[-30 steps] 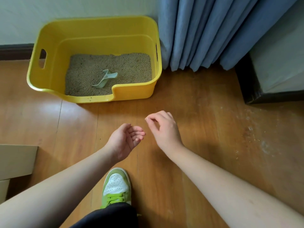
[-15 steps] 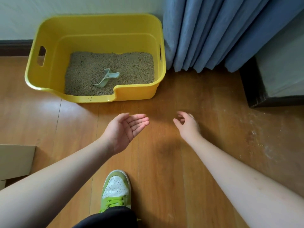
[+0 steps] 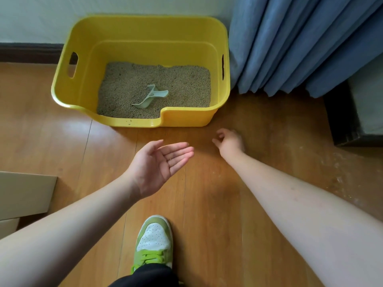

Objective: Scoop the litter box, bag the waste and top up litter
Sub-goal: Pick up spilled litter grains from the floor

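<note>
A yellow litter box (image 3: 186,119) stands on the wood floor against the wall. Grey-beige litter (image 3: 128,83) covers its bottom. A pale green scoop (image 3: 150,97) lies on the litter near the low front notch. My left hand (image 3: 159,162) hovers in front of the box, palm up and fingers spread, with a tiny grain resting on the palm. My right hand (image 3: 229,141) is down at the floor just right of the box front. Its fingers curl toward the thumb, and whether they pinch anything is too small to see.
Blue curtains (image 3: 300,44) hang right of the box. A dark-framed piece of furniture (image 3: 348,121) stands at the right edge. Scattered litter dust (image 3: 331,168) marks the floor on the right. Cardboard (image 3: 22,193) lies at the left. My green shoe (image 3: 154,243) is below.
My right hand moved away from my left palm, out to the right and down to the floor. My left hand opened flat, palm up. The view shifted closer to the box.
</note>
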The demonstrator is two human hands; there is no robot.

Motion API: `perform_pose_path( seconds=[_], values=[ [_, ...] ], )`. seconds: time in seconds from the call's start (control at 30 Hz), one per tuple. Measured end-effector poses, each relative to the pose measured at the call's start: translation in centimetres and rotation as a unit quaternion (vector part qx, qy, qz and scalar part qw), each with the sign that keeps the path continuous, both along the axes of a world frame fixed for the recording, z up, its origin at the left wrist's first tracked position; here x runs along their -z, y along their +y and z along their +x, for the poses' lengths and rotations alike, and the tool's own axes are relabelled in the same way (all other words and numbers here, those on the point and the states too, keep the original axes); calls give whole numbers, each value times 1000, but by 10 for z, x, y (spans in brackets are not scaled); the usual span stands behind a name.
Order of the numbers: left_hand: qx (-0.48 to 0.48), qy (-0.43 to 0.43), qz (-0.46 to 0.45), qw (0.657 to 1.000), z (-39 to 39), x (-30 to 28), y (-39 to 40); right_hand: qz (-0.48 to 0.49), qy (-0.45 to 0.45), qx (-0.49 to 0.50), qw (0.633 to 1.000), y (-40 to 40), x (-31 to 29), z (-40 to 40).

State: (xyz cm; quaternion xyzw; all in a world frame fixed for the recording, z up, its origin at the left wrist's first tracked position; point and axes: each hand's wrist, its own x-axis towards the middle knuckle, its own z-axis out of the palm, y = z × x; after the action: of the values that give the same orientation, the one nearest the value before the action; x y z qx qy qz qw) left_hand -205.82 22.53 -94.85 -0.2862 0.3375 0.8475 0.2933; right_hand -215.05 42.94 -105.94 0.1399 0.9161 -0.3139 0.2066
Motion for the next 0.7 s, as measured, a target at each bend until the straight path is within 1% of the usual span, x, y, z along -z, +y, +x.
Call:
perform_pose_path(
  seconds=[0.1,0.23,0.47,0.57,0.63,0.7],
  values=[
    [-12,-11,-1,1000,9,4,-11,6,-4,-23,1000,-3,10,4],
    [-30,-25,4,999,21,11,-22,28,28,-27,999,-5,14,7],
    [-53,-30,2,998,32,9,-28,71,40,-17,996,-12,19,5],
    [-53,-31,0,998,36,8,-24,87,37,-32,995,-13,21,4],
    [-56,-34,-5,998,37,8,-23,90,33,-48,994,-11,20,4],
    [-61,-37,-12,997,39,12,-24,73,42,-51,995,-10,15,8]
  ],
)
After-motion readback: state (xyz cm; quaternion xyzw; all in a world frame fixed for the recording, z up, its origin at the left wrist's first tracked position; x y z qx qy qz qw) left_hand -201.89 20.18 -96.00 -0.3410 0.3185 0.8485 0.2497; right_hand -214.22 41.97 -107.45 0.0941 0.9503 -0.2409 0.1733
